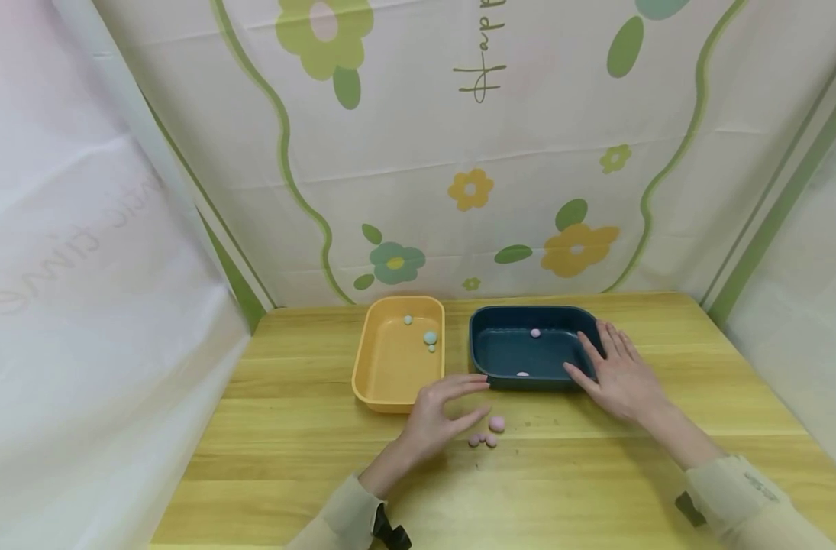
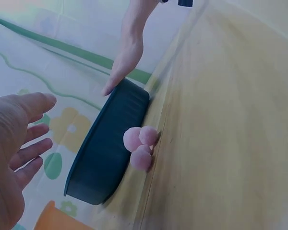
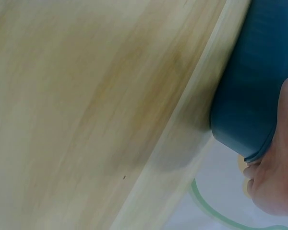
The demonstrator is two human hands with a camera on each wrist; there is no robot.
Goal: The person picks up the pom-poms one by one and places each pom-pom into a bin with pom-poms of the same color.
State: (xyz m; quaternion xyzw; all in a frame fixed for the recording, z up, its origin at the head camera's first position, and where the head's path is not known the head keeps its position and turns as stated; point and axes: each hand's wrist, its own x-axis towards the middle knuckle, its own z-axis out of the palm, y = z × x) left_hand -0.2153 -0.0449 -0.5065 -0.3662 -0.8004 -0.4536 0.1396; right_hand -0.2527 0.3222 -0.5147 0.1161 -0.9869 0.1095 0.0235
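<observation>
My right hand (image 1: 624, 382) rests on the right end of the dark blue tray (image 1: 486, 380), its spread, straight fingers over the rim. Two small pink balls show inside that tray, one pink ball (image 1: 535, 333) near the middle and another half hidden by the front wall. The left hand (image 1: 434, 416) hovers between the two trays with fingers extended and nothing held. Just right of its thumb, a larger pink ball (image 1: 496, 424) and a cluster of smaller pink balls (image 2: 141, 160) sit on the table.
To the left stands a yellow-orange tray (image 1: 390, 367) holding three light blue balls (image 1: 429, 337) of different sizes. Wooden table (image 1: 287, 451) lies under everything. A flower-printed cloth (image 1: 418, 153) hangs behind its back edge, with white cloth along both sides.
</observation>
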